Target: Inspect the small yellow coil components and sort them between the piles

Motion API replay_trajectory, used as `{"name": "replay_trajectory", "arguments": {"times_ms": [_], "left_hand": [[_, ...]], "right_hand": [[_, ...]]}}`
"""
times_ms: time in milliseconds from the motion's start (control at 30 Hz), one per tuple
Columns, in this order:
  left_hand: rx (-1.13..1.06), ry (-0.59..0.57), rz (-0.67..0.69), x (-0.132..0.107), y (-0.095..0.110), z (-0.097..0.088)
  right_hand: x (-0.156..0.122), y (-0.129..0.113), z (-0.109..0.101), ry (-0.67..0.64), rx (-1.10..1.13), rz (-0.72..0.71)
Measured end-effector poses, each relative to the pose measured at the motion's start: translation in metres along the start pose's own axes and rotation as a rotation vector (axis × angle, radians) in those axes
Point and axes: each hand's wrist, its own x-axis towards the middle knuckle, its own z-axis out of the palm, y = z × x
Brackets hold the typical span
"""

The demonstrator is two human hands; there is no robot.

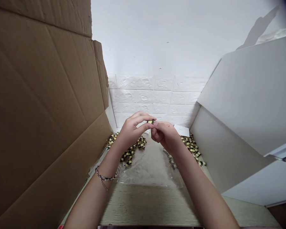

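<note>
Between both hands, above the table, is a small yellow-and-black component point(150, 121), which looks like a little transformer with dark ends. The thumb and fingertips of my left hand point(136, 125) pinch it from the left. My right hand point(164, 132) has its fingers curled, with thumb and forefinger closed at the component's right end; those fingertips hide part of it. Many similar components lie in a left pile point(128, 154) under my left forearm and in a right pile point(192, 146) beyond my right forearm.
A clear plastic bag point(145, 170) lies flat on the wooden table point(150, 206) between the piles. Tall brown cardboard point(45, 105) walls the left side, and white panels point(250, 95) stand on the right. A small white box point(181, 130) sits near the white brick-patterned wall point(154, 95).
</note>
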Motion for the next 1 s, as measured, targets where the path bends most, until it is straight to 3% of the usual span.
{"name": "replay_trajectory", "arguments": {"times_ms": [600, 800, 1000], "left_hand": [[-0.079, 0.06, -0.037, 0.001, -0.005, 0.008], [-0.372, 0.099, -0.151, 0.0, -0.012, 0.012], [-0.682, 0.055, -0.242, 0.0, -0.017, 0.018]], "right_hand": [[0.004, 0.006, 0.001, -0.02, 0.168, 0.001], [0.004, 0.005, 0.001, -0.05, 0.165, -0.033], [-0.002, 0.0, 0.005, -0.064, 0.215, -0.032]]}}
